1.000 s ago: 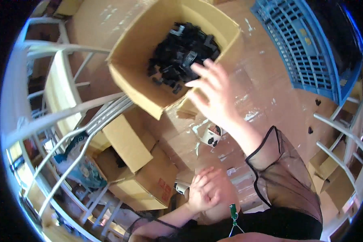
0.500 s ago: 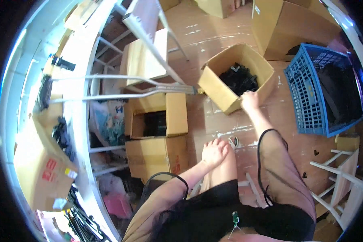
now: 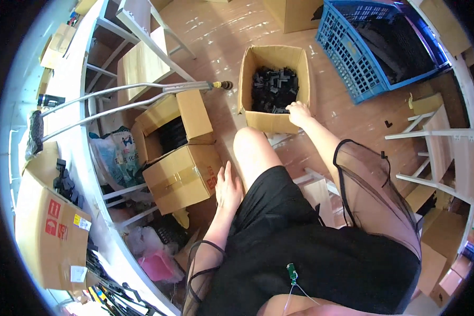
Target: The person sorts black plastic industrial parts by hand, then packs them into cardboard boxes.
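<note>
My right hand (image 3: 299, 113) grips the near right rim of an open cardboard box (image 3: 273, 121), its fingers curled over the edge. Inside that box lies a heap of small black plastic parts (image 3: 275, 89). My left hand (image 3: 228, 190) is beside my left thigh with its fingers stretched out and nothing in it. It is nearest to a second open cardboard box (image 3: 179, 176), close to that box's right side; whether they touch I cannot tell. Dark pieces (image 3: 172, 134) fill part of this second box.
A metal crutch (image 3: 158, 85) reaches from the white table (image 3: 71, 100) out above the second box. At the far right stands a blue plastic crate (image 3: 353, 63) holding black material. Wooden stools (image 3: 441, 142) lie to the right. A printed carton (image 3: 52, 237) is on the table.
The box under my right hand has turned and come nearer to my legs. My left hand has left my knee and dropped to the left beside my thigh. The whole view has shifted too.
</note>
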A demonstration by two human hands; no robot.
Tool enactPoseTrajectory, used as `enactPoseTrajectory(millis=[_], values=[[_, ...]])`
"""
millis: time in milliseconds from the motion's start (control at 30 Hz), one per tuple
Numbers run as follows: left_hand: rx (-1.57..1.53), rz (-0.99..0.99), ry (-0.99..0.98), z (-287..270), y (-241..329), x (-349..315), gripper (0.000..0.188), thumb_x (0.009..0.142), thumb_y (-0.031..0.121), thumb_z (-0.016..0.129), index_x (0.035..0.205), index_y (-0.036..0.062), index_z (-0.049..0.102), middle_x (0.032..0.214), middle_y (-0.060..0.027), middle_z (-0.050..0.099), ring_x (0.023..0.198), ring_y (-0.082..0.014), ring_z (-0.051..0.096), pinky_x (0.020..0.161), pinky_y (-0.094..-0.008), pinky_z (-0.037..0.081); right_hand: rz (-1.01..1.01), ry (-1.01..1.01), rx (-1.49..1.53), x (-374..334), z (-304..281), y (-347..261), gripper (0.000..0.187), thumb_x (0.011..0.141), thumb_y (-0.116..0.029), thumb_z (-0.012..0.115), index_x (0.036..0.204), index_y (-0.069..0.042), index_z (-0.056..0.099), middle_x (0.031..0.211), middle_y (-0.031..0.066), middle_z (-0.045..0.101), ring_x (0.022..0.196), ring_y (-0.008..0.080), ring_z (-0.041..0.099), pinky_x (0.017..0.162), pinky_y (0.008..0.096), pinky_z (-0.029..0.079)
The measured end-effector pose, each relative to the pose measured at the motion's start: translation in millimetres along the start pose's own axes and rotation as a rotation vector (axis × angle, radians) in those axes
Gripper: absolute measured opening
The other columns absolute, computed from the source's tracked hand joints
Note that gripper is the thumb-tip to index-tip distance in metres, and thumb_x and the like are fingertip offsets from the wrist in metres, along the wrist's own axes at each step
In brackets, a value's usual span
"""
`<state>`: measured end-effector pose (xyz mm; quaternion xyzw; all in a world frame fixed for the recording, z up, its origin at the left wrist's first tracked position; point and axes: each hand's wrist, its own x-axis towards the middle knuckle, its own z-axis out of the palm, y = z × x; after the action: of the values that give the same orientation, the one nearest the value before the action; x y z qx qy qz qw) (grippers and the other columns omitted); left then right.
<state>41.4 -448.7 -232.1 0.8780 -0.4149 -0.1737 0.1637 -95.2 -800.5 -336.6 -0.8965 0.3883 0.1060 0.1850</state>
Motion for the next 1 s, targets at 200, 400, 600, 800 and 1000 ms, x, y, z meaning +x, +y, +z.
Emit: enactPoseTrajectory(millis=[200,400,600,800,1000], values=[[-0.065,-0.345,0.043,-42,-71,-108,0.065,0.087,0.018,0.058,0.144,0.0103,0.028,0.126,-0.0297,0.042,0.11,-0.0461,0.052,0.091,-0.0468,0.048,0.09,0.017,0.068,-25,59,-22,0.036,0.083,-0.027,0.058,0.115,-0.014,0.063,0.119,0.0099,0.062,0.111,0.0275,0.058,0.093,0.0402,0.048],[-0.331,-0.518,0.309,-49,-113,-161,0.063,0.087,0.017,0.06,0.142,0.0092,0.031,0.119,-0.0295,0.05,0.088,-0.0331,0.063,0.082,-0.0407,0.051,0.14,0.044,0.004,-53,74,4,0.046,0.077,-0.024,0.068,0.121,-0.017,0.054,0.125,0.01,0.052,0.118,0.0305,0.047,0.1,0.0423,0.04],[-0.363,-0.571,0.302,-33,-112,-191,0.064,0.087,0.014,0.059,0.144,0.0074,0.029,0.119,-0.0312,0.05,0.079,-0.0321,0.065,0.079,-0.0405,0.053,0.131,0.097,0.189,-54,82,-6,0.047,0.077,-0.02,0.067,0.122,-0.017,0.055,0.125,0.0113,0.052,0.12,0.0304,0.045,0.102,0.0418,0.039],[-0.299,-0.438,0.415,-72,-121,-192,0.062,0.085,0.01,0.06,0.141,0.0062,0.034,0.111,-0.0279,0.055,0.077,-0.0315,0.063,0.076,-0.0408,0.052,0.766,0.312,1.55,-40,125,-11,0.079,0.081,-0.042,0.068,0.143,-0.004,0.035,0.139,0.0177,0.045,0.124,0.0282,0.048,0.102,0.0412,0.039],[-0.011,-0.232,0.834,-216,-104,-190,0.04,0.088,-0.001,0.056,0.128,0.0048,0.052,0.119,-0.0171,0.059,0.105,-0.0253,0.06,0.09,-0.0339,0.048,0.867,-0.235,2.266,10,150,43,0.126,0.065,-0.069,0.071,0.148,-0.001,0.004,0.147,0.0215,0.029,0.129,0.0355,0.04,0.112,0.0456,0.029]])
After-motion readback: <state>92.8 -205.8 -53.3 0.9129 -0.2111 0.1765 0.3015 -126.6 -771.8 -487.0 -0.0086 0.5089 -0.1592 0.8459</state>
